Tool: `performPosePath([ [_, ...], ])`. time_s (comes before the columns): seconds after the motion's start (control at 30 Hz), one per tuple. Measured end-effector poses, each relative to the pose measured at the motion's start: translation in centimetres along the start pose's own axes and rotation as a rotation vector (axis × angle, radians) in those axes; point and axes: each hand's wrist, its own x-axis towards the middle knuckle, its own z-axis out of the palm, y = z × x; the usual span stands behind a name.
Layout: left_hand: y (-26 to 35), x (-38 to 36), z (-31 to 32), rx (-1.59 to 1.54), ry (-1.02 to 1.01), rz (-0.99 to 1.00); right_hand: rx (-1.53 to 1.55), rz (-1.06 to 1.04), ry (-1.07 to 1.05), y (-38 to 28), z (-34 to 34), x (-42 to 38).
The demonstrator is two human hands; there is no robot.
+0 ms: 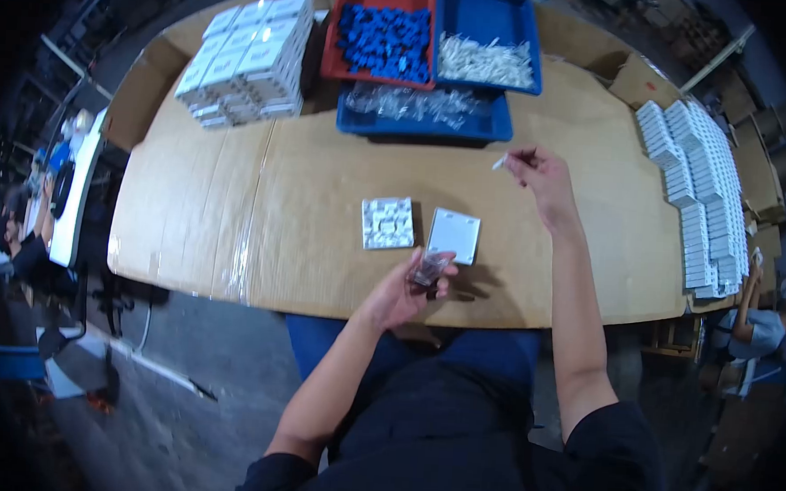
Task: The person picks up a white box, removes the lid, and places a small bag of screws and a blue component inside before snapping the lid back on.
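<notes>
My left hand (396, 297) is curled, palm up, around a clear plastic piece (429, 268) above the near edge of the cardboard surface. My right hand (543, 180) is raised to the right, its fingertips pinching a small white piece (499, 163). Just beyond my left hand lies a flat white square plate (454, 233). Left of that plate is a white and grey square item (387, 223) with a patterned top. The exact kind of each held piece is too small to make out.
Along the back stand a red tray (333, 42) of blue parts, a blue tray (485, 15) of white pieces and a lower blue tray (499, 122) of clear pieces. White boxes (252, 56) are stacked left, white blocks (698, 199) right. Other people sit at both sides.
</notes>
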Motion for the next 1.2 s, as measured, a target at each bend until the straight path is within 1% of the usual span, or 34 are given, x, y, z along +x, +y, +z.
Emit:
performPosePath([
  [0.07, 0.2, -0.1, 0.4, -0.004, 0.020, -0.004, 0.031, 0.040, -0.154, 2.4, 1.6, -3.5],
  [0.1, 0.3, -0.1, 0.5, -0.008, 0.027, -0.013, 0.043, 0.063, -0.186, 2.9, 2.5, -5.0],
  [0.17, 0.4, -0.1, 0.7, -0.007, 0.037, -0.025, 0.070, 0.105, -0.232, 3.5, 4.5, -7.5],
  [0.27, 0.1, 0.2, 0.2, 0.012, 0.025, -0.007, 0.104, 0.072, -0.227, 4.2, 6.0, -9.1],
  [0.37, 0.2, 0.0, 1.2, 0.023, 0.035, 0.015, -0.164, 0.055, -0.286, 2.8, 6.2, -9.1],
  [0.4, 0.1, 0.0, 1.1, 0.029, 0.038, 0.020, -0.207, 0.018, -0.280, 2.3, 6.5, -9.1],
  [0.5, 0.0, -0.1, 1.0, 0.069, 0.038, 0.039, -0.204, 0.009, -0.411, 1.6, 6.7, -8.9],
  [0.6, 0.2, -0.4, 1.4, 0.116, 0.046, 0.057, -0.188, 0.007, -0.478, 0.9, 6.9, -8.4],
  [0.8, -0.1, -0.5, 1.1, 0.128, 0.059, 0.062, -0.312, 0.082, -0.604, -0.5, 7.2, -7.5],
  [0.9, -0.1, -0.5, 0.6, 0.099, 0.057, 0.044, -0.501, -0.119, -0.667, -0.9, 7.7, -7.3],
  [0.93, -0.2, -0.4, 0.1, 0.094, 0.049, 0.036, -0.482, -0.112, -0.706, -0.4, 7.8, -7.1],
  [1.0, -0.3, -0.4, -0.2, 0.082, 0.049, 0.034, -0.443, -0.095, -0.787, 0.9, 8.1, -6.9],
  [1.1, -0.4, -0.7, -0.2, 0.063, 0.062, 0.047, -0.157, 0.386, -0.833, 0.9, 8.5, -7.2],
  [1.2, -0.4, -0.4, -0.5, 0.044, 0.047, 0.049, -0.096, 0.288, -0.871, 0.5, 8.4, -7.4],
])
